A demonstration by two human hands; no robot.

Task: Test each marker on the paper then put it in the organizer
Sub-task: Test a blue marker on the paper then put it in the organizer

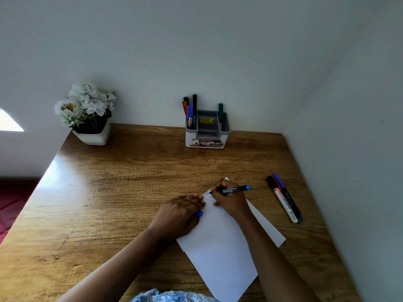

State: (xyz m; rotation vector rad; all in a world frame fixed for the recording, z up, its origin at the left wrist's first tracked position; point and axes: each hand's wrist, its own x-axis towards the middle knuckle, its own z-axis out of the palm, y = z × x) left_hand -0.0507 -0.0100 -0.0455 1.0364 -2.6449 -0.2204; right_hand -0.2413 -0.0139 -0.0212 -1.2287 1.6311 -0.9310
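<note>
White paper (pixel 218 247) lies on the wooden desk in front of me. My right hand (pixel 229 199) grips a black marker with a blue end (pixel 236 189), its tip on the paper's far left corner, where blue scribbles show. My left hand (pixel 181 212) lies flat on the paper's left edge with a blue cap (pixel 198 213) tucked under its fingers. The white and grey organizer (pixel 207 131) stands at the back by the wall and holds several markers. Three more markers (pixel 285 199) lie together on the desk right of the paper.
A white pot of white flowers (pixel 87 114) stands at the desk's back left corner. Walls close off the back and the right side. The desk's left edge (pixel 32 197) drops off to a red floor.
</note>
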